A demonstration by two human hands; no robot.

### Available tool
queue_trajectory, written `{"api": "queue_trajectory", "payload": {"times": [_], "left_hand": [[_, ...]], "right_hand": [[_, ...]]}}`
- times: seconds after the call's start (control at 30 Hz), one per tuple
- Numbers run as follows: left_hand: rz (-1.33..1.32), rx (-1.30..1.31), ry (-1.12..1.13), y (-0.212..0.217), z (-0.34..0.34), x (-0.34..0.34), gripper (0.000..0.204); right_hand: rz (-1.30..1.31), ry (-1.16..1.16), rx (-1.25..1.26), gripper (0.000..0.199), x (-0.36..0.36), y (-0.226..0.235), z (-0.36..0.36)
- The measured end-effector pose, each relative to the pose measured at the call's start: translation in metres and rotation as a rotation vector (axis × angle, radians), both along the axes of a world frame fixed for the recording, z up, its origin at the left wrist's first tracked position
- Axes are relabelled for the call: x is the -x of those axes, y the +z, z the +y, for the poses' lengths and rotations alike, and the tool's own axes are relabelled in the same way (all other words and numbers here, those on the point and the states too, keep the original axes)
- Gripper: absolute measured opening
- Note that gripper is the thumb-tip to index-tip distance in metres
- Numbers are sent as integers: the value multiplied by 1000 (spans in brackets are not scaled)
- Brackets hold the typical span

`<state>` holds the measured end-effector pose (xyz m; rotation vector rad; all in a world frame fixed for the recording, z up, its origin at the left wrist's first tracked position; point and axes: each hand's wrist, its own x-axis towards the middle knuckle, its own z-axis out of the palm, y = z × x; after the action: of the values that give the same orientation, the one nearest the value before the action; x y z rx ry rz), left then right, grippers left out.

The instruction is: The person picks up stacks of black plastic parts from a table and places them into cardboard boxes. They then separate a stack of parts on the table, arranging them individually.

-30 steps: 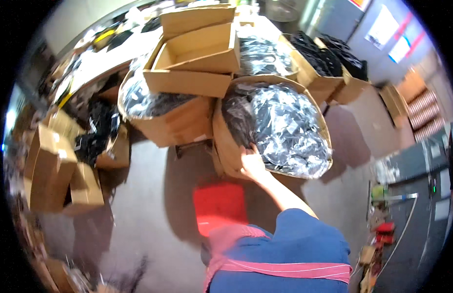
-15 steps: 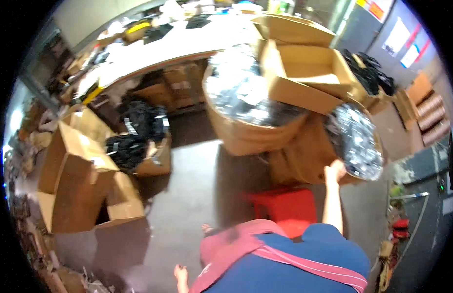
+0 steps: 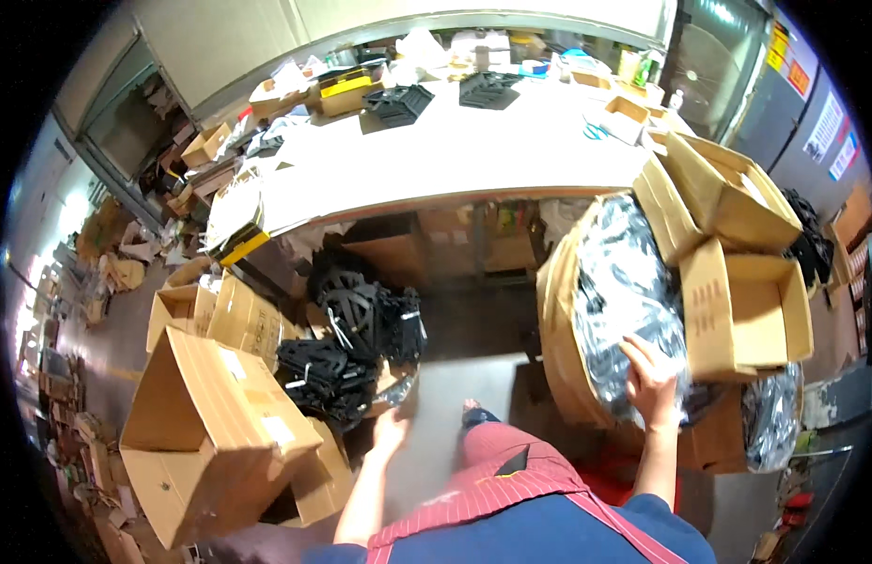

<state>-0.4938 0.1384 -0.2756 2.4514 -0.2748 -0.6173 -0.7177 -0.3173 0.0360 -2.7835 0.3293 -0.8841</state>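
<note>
Plastic-lined carton (image 3: pixel 605 310) of black parts stands on the floor right of the white bench (image 3: pixel 455 160); the right hand (image 3: pixel 650 381) rests on its liner, grip spread flat. The left hand (image 3: pixel 391 430) hangs open near loose black parts (image 3: pixel 346 352).

A large round-sided cardboard box (image 3: pixel 560 320) stood open on the floor, lined with crinkled, shiny plastic film (image 3: pixel 628 301) over dark contents. The right hand (image 3: pixel 650 383) rested flat on the film's lower edge. The left hand (image 3: pixel 391 430) hung open just beside a heap of black plastic parts (image 3: pixel 346 352).
</note>
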Motion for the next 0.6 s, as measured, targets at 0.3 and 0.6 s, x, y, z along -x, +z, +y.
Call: {"api": "queue_trajectory", "payload": {"times": [0.3,0.6], "left_hand": [[-289,195,-408,121,-103,-246,34],[-536,385,-543,176,-255,-543,24]], "right_hand": [[421,213,-2,50,-264,60,-93],[800,234,28,73,-506,45,-180]]}}
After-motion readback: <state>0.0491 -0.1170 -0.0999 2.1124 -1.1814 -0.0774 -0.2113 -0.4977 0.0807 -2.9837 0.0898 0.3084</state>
